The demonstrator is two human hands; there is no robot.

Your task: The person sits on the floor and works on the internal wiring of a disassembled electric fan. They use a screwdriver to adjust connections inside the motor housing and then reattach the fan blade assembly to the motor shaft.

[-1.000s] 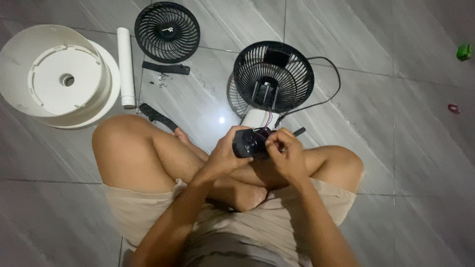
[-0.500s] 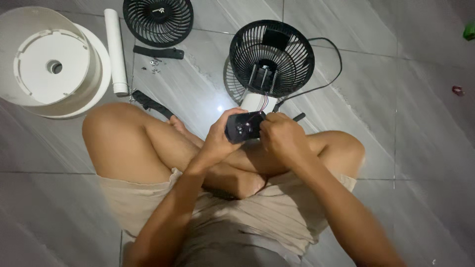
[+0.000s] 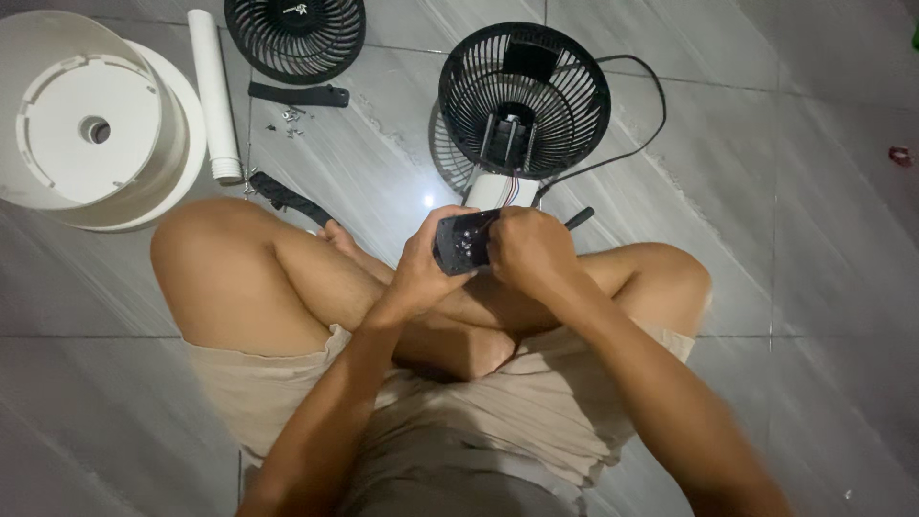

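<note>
Far to the left of the hands a white round base lies on the tiled floor, with a white tube just beside it and a black strip near the person's knee. Up and left of the hands lie a black fan grille, a black bar and a scatter of small screws; those screws sit loose on the tile, and a shifting leg could likely sweep them out of reach. The left hand is wrapped around a small black control housing, held over the crossed legs, and the right hand is closed over its right end, the two hands pressed together on it. Thin wires run from a white block just above the hands into the open fan cage; a tug on the housing could strain or snap them, or tip the cage. A black cord loops to the right of the cage, where a foot might snag it.
</note>
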